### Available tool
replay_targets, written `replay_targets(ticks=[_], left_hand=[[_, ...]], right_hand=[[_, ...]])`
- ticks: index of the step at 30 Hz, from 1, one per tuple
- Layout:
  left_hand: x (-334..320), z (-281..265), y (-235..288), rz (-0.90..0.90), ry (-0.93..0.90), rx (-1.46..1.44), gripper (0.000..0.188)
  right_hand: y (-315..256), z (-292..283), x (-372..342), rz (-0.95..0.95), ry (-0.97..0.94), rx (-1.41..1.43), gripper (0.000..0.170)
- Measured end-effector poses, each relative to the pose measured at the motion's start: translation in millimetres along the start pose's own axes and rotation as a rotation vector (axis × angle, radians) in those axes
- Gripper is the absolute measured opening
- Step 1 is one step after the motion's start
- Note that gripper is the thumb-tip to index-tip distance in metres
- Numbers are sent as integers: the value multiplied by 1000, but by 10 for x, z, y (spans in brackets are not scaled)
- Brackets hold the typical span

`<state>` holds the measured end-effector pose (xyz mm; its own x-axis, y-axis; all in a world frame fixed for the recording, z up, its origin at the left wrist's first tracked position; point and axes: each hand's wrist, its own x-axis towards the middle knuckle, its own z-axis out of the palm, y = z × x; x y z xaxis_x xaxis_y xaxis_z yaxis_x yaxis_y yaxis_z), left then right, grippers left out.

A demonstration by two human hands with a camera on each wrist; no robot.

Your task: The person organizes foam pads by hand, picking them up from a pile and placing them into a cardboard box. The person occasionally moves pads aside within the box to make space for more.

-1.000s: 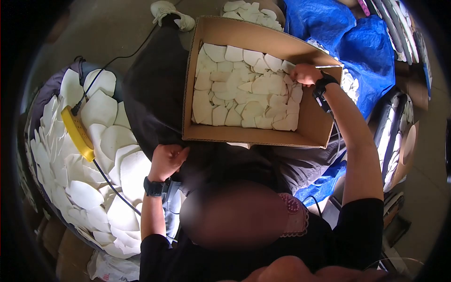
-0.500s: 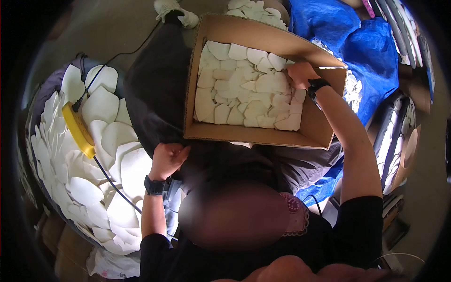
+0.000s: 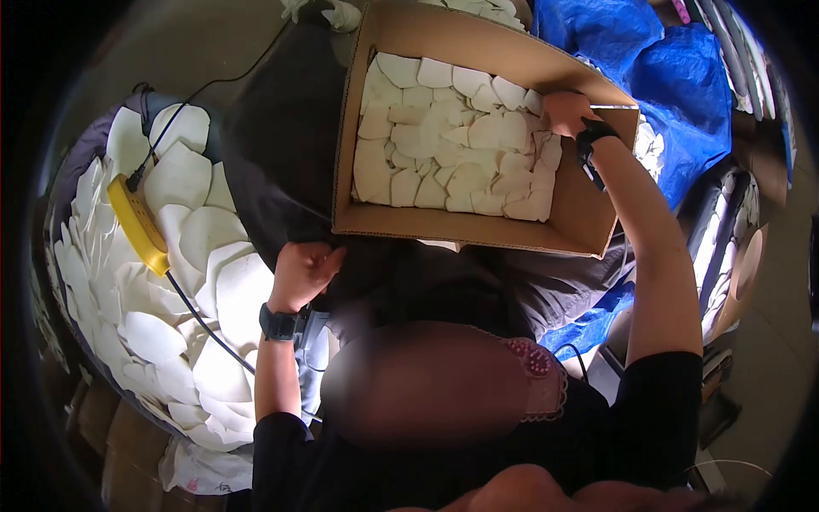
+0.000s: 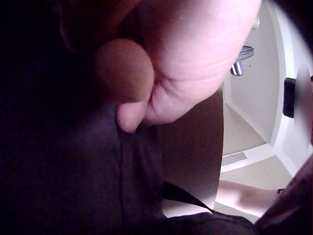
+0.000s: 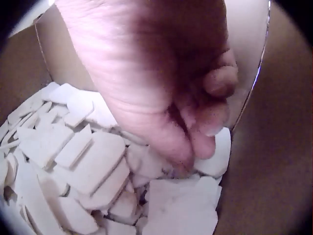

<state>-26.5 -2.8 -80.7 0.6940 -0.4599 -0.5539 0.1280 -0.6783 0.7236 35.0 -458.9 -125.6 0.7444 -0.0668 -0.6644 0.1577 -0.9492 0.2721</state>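
round container (image 3: 92,145): set at the person's left, heaped with large white pieces (image 3: 153,337).
cardboard box (image 3: 589,213): placed in front of the person, open-topped, its bottom covered by smaller white pieces.
yellow power strip (image 3: 141,230): laid on the heap, a dark cable joined to each end.
right hand (image 3: 570,113): lowered inside the box near its far right corner, fingers bent, thumb brought near them; whether a piece is pinched cannot be told.
left hand (image 3: 304,275): rested by the dark trousers, loosely curled, nothing held.
smaller white pieces (image 3: 456,179): overlapped in the box, some touched by the right fingertips.
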Motion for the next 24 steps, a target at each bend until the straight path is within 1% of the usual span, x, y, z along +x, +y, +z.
replay_targets(ticks=[2,4,5,7,8,10,11,12,14,16,18,20,22,24], left_hand=[[3,-6,23,-21,-13,-17,32],[3,-7,30,-38,-18,-36,32],[3,-4,14,-27,-19,-27,32],[4,-9,8,-11,-10,-15,32],[2,-13,14,-22,-17,-8,32],[4,-18,32,-25,-18,2,32],[8,-23,43,-24,-24,8,32],[13,-28,54,-22,-29,15,32],[4,-29,64,-28,-28,9,32],[4,-25,56,-52,-39,-11,32],[20,-17,18,-15,-20,-4,33],[12,-21,29,-19,-40,38,34],[16,-9,14,-6,-18,51,34],[1,-4,3,18,-6,54,34]], right_hand=[[47,31,3,9,43,0,17],[51,8,42,44,-104,21,19],[47,0,53,46,-93,17,19],[11,30,51,-20,-105,254,21],[-8,73,66,-20,-95,252,21],[-43,76,45,-164,30,541,22],[-46,66,43,-103,-48,655,23],[-57,47,45,-102,-35,652,23],[-77,19,50,-44,-181,745,25],[-96,-13,-19,-40,-162,794,26],[-100,39,8,-34,-139,866,25],[-94,72,42,-27,-126,862,24],[-92,45,25,-22,-127,863,23],[-95,55,-4,-13,-94,945,21]])
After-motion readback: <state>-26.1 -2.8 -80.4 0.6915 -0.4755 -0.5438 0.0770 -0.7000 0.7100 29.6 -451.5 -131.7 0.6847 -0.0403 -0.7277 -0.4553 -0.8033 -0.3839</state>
